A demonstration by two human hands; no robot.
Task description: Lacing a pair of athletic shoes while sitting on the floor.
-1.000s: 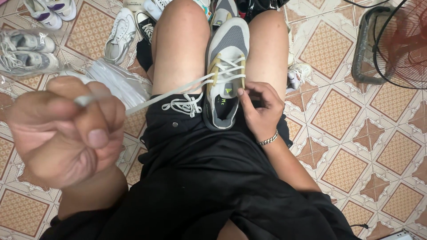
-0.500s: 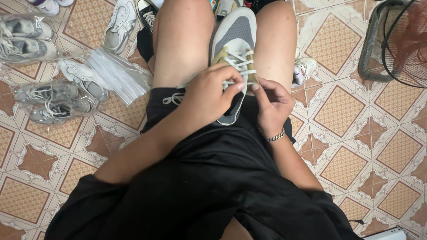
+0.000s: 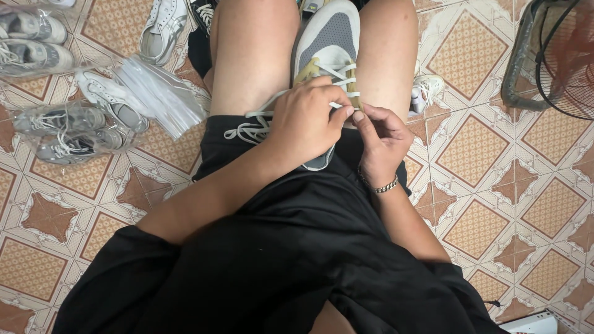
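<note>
The step in hand looks like lacing: a grey and white mesh running shoe with mustard-yellow eyelet straps (image 3: pixel 328 46) lies wedged between the person's bare thighs, toe pointing away, heel on the black shorts (image 3: pixel 247 154). The left hand (image 3: pixel 306 124) covers the shoe's tongue and lower eyelets, its thumb and forefinger pressed together on the flat white shoelace (image 3: pixel 263 114) at the right-hand row of eyelets. The right hand (image 3: pixel 380 139), a silver chain bracelet (image 3: pixel 380 185) at its wrist, meets it there, fingers bunched and pinching at the same spot; whether it grips lace or eyelet strap cannot be told. The lace's slack runs left across the thigh and ends in a loose tangle on the shorts.

By the look of it, the next move calls for feeding the lace tip through a narrow eyelet, which needs a steady shoe and both pinches kept close.

Room is tight: the thighs hem the shoe on both sides. To the left, on the brown and cream tiled floor (image 3: pixel 482 154), lie clear plastic bags (image 3: pixel 158 93) and bagged grey trainers (image 3: pixel 74 133), with open tiles nearer the person. To the right a small white trainer (image 3: pixel 427 89) sits just beside the thigh, and a standing fan's dark wire guard (image 3: pixel 560 59) fills the top right corner.
</note>
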